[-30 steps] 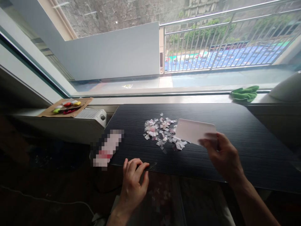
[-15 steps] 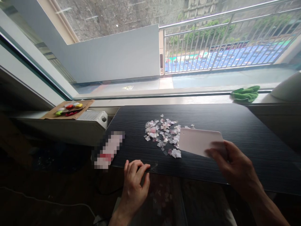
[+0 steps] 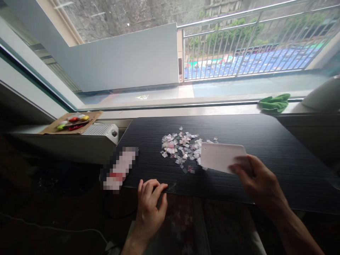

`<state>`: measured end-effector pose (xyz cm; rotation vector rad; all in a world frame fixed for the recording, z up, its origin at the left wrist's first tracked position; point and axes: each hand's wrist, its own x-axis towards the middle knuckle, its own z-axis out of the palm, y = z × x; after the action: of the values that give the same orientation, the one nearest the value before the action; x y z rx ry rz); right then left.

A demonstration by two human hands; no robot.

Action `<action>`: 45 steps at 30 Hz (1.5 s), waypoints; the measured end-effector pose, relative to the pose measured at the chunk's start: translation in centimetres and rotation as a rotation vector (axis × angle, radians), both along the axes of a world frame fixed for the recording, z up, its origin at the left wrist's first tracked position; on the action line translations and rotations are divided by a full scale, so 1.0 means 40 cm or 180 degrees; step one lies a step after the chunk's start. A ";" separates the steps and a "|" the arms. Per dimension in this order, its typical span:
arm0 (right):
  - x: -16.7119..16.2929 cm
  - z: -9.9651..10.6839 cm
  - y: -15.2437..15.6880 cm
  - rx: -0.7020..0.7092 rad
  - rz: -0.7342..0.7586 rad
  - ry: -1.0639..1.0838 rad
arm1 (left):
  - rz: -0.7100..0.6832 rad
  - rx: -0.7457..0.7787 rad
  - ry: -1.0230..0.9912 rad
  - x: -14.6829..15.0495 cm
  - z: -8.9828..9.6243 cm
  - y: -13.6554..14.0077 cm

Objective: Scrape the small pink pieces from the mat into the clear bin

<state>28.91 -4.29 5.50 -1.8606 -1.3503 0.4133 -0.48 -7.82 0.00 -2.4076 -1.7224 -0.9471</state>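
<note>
A thin white plastic scraper (image 3: 217, 157) with rounded corners and a small hole is gripped at its right end by my right hand (image 3: 256, 177), thumb on the near face. Its left edge meets the right side of a loose heap of small clear and whitish plastic pieces (image 3: 183, 143), and hides part of it. The heap lies on the dark table (image 3: 255, 132). At the near table edge my left hand (image 3: 151, 203) rests with bent fingers and the thumb apart, holding nothing.
A blurred-out flat object (image 3: 120, 170) lies at the table's left end. Beyond it are a radiator (image 3: 102, 131) and cardboard (image 3: 51, 127) with small coloured items. On the sill sits a green cloth (image 3: 275, 102). A white cable (image 3: 63, 230) runs along the floor.
The white clump at the near side of the heap no longer shows where it was; the scraper's lower left edge is now by that part. The view has shifted slightly; my left hand stays put.
</note>
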 end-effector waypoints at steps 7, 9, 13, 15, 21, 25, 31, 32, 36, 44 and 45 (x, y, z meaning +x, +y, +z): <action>-0.031 -0.006 -0.013 -0.0027 0.0255 0.0336 | -0.0002 -0.0057 0.0047 -0.004 -0.001 0.002; -0.042 -0.010 -0.014 -0.0116 0.0390 0.0470 | 0.0004 -0.0069 0.0040 -0.003 -0.001 0.001; -0.041 -0.015 -0.002 0.0009 0.0321 0.0597 | 0.0055 -0.0060 -0.0011 0.003 0.001 0.000; -0.038 -0.020 0.008 0.0078 0.0197 0.0602 | 0.0055 -0.0056 -0.0023 0.005 0.002 -0.001; -0.036 -0.042 0.010 -0.0193 0.0458 0.0966 | 0.0018 -0.0090 -0.0018 0.005 0.006 -0.002; -0.020 -0.045 0.001 -0.0269 0.0167 0.0947 | 0.0068 -0.0141 -0.0023 0.008 0.008 -0.003; -0.051 -0.054 -0.003 -0.0355 0.0335 0.1426 | 0.0097 -0.0135 -0.0057 0.011 0.009 -0.001; -0.060 -0.056 -0.003 -0.0375 0.0391 0.1545 | 0.0093 -0.0136 -0.0060 0.011 0.010 -0.001; -0.075 -0.062 -0.001 -0.0523 0.0678 0.1846 | 0.0089 -0.0211 -0.0052 0.011 0.013 -0.003; -0.083 -0.070 0.008 -0.0590 0.0698 0.1583 | 0.0148 -0.0389 -0.0110 0.034 0.030 -0.008; -0.090 -0.071 0.006 -0.0606 0.0760 0.1648 | 0.0126 -0.0414 -0.0106 0.037 0.032 -0.008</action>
<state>25.32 -4.05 2.66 -1.5841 -1.1993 1.0974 1.00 -8.13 1.28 -2.4377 -1.8923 -0.9026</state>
